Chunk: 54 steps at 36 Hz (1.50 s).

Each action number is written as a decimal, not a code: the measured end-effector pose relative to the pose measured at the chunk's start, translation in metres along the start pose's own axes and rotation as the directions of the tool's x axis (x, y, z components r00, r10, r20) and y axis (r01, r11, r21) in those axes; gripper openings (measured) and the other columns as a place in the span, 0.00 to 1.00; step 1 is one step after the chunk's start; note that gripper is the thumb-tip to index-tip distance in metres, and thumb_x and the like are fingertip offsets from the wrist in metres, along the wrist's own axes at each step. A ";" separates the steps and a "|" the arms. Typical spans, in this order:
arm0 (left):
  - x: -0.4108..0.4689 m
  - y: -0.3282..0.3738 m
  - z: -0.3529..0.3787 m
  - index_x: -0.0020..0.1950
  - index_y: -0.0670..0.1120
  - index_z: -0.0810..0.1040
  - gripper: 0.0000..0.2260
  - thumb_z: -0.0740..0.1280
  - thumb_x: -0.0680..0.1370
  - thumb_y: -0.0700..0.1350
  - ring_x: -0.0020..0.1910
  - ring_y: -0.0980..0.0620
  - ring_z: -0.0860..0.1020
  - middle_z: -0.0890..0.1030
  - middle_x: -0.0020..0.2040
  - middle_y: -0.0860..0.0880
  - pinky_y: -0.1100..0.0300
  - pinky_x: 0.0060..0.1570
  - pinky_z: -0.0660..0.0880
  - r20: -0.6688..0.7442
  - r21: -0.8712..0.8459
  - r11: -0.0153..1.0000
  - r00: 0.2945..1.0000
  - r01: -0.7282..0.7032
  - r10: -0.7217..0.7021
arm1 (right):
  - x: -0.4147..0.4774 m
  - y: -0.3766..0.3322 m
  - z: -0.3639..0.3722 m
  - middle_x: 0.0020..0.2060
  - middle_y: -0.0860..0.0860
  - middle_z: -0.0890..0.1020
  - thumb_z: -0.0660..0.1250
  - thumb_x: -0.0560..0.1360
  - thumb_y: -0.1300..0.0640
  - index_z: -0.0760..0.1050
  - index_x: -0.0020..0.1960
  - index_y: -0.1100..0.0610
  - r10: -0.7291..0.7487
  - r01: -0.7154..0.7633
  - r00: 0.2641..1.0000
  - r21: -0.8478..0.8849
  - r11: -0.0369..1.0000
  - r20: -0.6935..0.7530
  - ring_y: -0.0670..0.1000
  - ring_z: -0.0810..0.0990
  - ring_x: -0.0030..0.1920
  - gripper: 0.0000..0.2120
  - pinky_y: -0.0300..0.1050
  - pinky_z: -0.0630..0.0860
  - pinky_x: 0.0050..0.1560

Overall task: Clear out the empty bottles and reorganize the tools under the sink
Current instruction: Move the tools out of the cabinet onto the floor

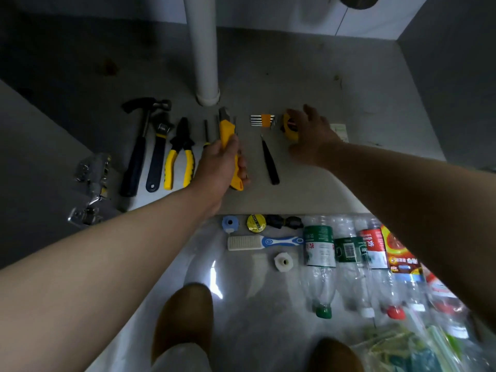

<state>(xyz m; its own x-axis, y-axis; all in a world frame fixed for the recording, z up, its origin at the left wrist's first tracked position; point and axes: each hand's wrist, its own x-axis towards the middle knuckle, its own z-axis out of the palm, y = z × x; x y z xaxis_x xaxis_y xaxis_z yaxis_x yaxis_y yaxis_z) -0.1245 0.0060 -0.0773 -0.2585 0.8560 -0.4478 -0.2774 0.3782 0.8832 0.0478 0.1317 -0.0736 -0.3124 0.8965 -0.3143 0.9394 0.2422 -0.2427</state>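
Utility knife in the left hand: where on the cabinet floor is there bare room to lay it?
Bare: the strip between the left hand and the black tweezers, and the floor behind the hex keys, right of the drain pipe. Crowded: hammer to pliers.

Left hand point(224, 159) grips yellow utility knife point(227, 130); right hand point(312, 132), fingers spread, over yellow tape measure point(288, 127).

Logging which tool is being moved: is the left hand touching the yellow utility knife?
Touching. The head view shows the left hand gripping the yellow utility knife, fingers curled round its handle, its tip pointing toward the white pipe.
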 end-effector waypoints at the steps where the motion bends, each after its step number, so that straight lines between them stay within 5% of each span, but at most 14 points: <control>1: -0.001 0.000 -0.001 0.52 0.42 0.74 0.15 0.58 0.85 0.54 0.29 0.50 0.72 0.74 0.33 0.47 0.56 0.33 0.76 0.020 -0.031 0.999 1.000 0.018 -0.018 | 0.003 -0.001 0.000 0.81 0.54 0.50 0.70 0.74 0.57 0.53 0.81 0.48 -0.005 0.007 0.999 -0.040 0.999 0.045 0.63 0.56 0.78 0.40 0.60 0.67 0.72; 4: -0.006 0.001 -0.003 0.54 0.43 0.76 0.21 0.54 0.85 0.59 0.29 0.50 0.72 0.73 0.34 0.47 0.56 0.33 0.75 0.108 -0.117 0.989 0.991 0.090 -0.077 | 0.003 -0.002 0.004 0.79 0.54 0.54 0.70 0.75 0.58 0.57 0.79 0.52 -0.009 0.020 0.996 -0.124 0.992 0.091 0.66 0.66 0.72 0.37 0.60 0.73 0.66; 9: -0.010 -0.006 -0.009 0.63 0.40 0.77 0.27 0.50 0.86 0.59 0.31 0.50 0.72 0.74 0.36 0.45 0.55 0.37 0.74 0.222 -0.145 0.983 0.972 0.115 -0.081 | -0.017 0.004 0.012 0.68 0.59 0.64 0.69 0.75 0.54 0.61 0.73 0.52 -0.040 0.032 0.999 -0.219 0.975 -0.031 0.65 0.70 0.64 0.30 0.61 0.76 0.58; 19: -0.034 -0.022 -0.009 0.66 0.44 0.79 0.20 0.62 0.83 0.57 0.37 0.52 0.77 0.78 0.42 0.48 0.57 0.40 0.77 0.511 0.032 0.966 0.826 0.258 -0.237 | -0.069 0.019 0.042 0.62 0.61 0.73 0.67 0.78 0.51 0.61 0.71 0.56 -0.013 -0.025 0.985 -0.216 0.976 -0.173 0.64 0.71 0.61 0.26 0.57 0.75 0.51; 23: -0.045 -0.025 -0.020 0.65 0.48 0.81 0.18 0.66 0.81 0.57 0.40 0.53 0.79 0.80 0.45 0.48 0.58 0.42 0.78 0.613 0.177 0.937 0.712 0.301 -0.344 | -0.097 0.022 0.045 0.60 0.60 0.73 0.71 0.74 0.48 0.61 0.69 0.58 -0.017 0.009 0.995 -0.086 0.996 -0.098 0.63 0.72 0.59 0.31 0.54 0.74 0.52; 27: -0.052 -0.034 -0.033 0.65 0.51 0.82 0.17 0.69 0.79 0.57 0.41 0.56 0.77 0.80 0.47 0.50 0.61 0.40 0.76 0.645 0.413 0.867 0.583 0.280 -0.495 | -0.139 0.026 0.044 0.54 0.53 0.75 0.67 0.63 0.32 0.67 0.63 0.54 -0.121 0.120 0.992 0.028 0.992 0.040 0.55 0.75 0.51 0.37 0.48 0.75 0.48; 33: -0.057 -0.062 -0.060 0.66 0.54 0.81 0.16 0.71 0.78 0.49 0.43 0.58 0.79 0.82 0.48 0.53 0.62 0.43 0.77 0.586 0.629 0.716 0.420 0.305 -0.693 | -0.186 0.028 0.070 0.54 0.43 0.72 0.70 0.67 0.37 0.65 0.67 0.47 -0.208 0.187 0.939 0.099 0.977 0.275 0.48 0.76 0.51 0.33 0.43 0.75 0.45; 36: -0.058 -0.072 -0.074 0.65 0.52 0.81 0.17 0.73 0.77 0.42 0.51 0.52 0.81 0.83 0.55 0.50 0.56 0.57 0.79 0.492 0.684 0.666 0.487 0.297 -0.722 | -0.196 0.020 0.093 0.55 0.48 0.75 0.73 0.68 0.42 0.67 0.67 0.51 -0.246 0.224 0.907 0.104 0.969 0.341 0.51 0.76 0.52 0.31 0.46 0.77 0.48; 39: -0.061 -0.078 -0.085 0.68 0.51 0.78 0.21 0.74 0.77 0.38 0.61 0.47 0.81 0.83 0.61 0.47 0.52 0.66 0.76 0.399 0.827 0.560 0.651 0.048 -0.645 | -0.199 0.010 0.118 0.57 0.52 0.76 0.74 0.70 0.46 0.69 0.64 0.53 -0.250 0.229 0.896 0.101 0.968 0.367 0.52 0.77 0.54 0.27 0.46 0.76 0.50; 42: -0.063 -0.085 -0.094 0.69 0.49 0.78 0.23 0.74 0.75 0.35 0.59 0.47 0.81 0.83 0.59 0.45 0.56 0.62 0.78 0.366 0.858 0.512 0.753 -0.044 -0.548 | -0.198 -0.002 0.142 0.62 0.53 0.73 0.73 0.71 0.46 0.67 0.68 0.54 -0.273 0.282 0.872 0.038 0.959 0.406 0.54 0.73 0.60 0.30 0.50 0.76 0.57; 46: -0.058 -0.088 -0.106 0.65 0.45 0.81 0.19 0.73 0.75 0.34 0.48 0.55 0.81 0.83 0.53 0.48 0.75 0.45 0.74 0.339 0.863 0.491 0.854 -0.116 -0.394 | -0.191 -0.019 0.162 0.68 0.55 0.70 0.71 0.74 0.47 0.65 0.73 0.55 -0.282 0.342 0.859 -0.068 0.937 0.427 0.56 0.69 0.66 0.31 0.54 0.74 0.63; 50: -0.051 -0.091 -0.118 0.64 0.56 0.81 0.17 0.72 0.77 0.42 0.60 0.49 0.79 0.83 0.59 0.52 0.51 0.64 0.74 0.255 0.940 0.302 0.916 -0.160 -0.310 | -0.185 -0.032 0.169 0.72 0.56 0.65 0.71 0.75 0.55 0.60 0.76 0.56 -0.240 0.307 0.878 -0.100 0.947 0.415 0.58 0.65 0.71 0.34 0.56 0.72 0.67; 54: -0.050 -0.098 -0.123 0.57 0.63 0.80 0.14 0.72 0.76 0.45 0.58 0.49 0.79 0.83 0.55 0.55 0.45 0.66 0.71 0.146 0.959 0.272 0.959 -0.076 -0.245 | -0.188 -0.036 0.172 0.69 0.57 0.65 0.68 0.73 0.62 0.60 0.74 0.55 -0.220 0.261 0.923 -0.095 0.961 0.315 0.58 0.67 0.68 0.33 0.53 0.75 0.60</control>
<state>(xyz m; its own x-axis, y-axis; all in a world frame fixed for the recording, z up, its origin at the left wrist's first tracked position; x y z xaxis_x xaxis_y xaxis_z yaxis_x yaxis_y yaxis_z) -0.1987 -0.1173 -0.1585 -0.0451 0.7793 -0.6251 0.8321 0.3755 0.4081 0.0488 -0.1093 -0.1637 -0.5395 0.6575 -0.5259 0.8342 0.5021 -0.2280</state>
